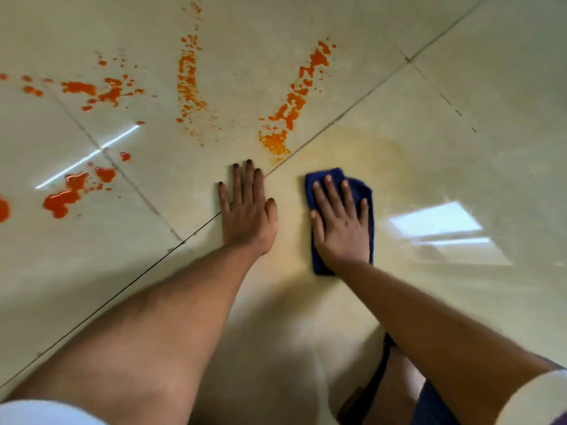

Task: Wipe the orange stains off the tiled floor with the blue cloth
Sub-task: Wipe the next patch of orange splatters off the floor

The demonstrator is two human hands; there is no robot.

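Step in hand: we judge the wiping is under way. Our right hand [340, 222] presses flat on the blue cloth [339, 179], which lies on the tiled floor [460, 102] just right of the diagonal grout line [352, 110].
Right fingers: spread wide and laid flat over the cloth; they pin it down rather than pinch it.
Left hand [247, 207]: palm down on bare tile, fingers straight and close together, holding nothing. It looks like a brace for body weight.
Cloth position: folded into a small pad, mostly covered by the hand, its far edge and right side showing.
Tile under the cloth: a faint yellowish haze [377, 148] arcs around the cloth. We read it as thinned residue, so this patch is not fully clean.
Nearest stain: an orange streak [294, 99] runs up and away, beginning just beyond the left fingertips, on the far side of the grout line.
Other stains: a dotted streak [187, 78] further left, a splatter cluster [101, 88] at upper left, and thick wet blobs [66, 197] at mid left.
Progress: early, in our judgement; most of the orange is untouched.
Next move calls for: sliding the cloth forward and left across the grout line onto the nearest streak, with firm pressure.
In the way: the left hand sits between the cloth and the left-side stains, and would need shifting.
Risk: the thick blobs could smear and load the cloth.
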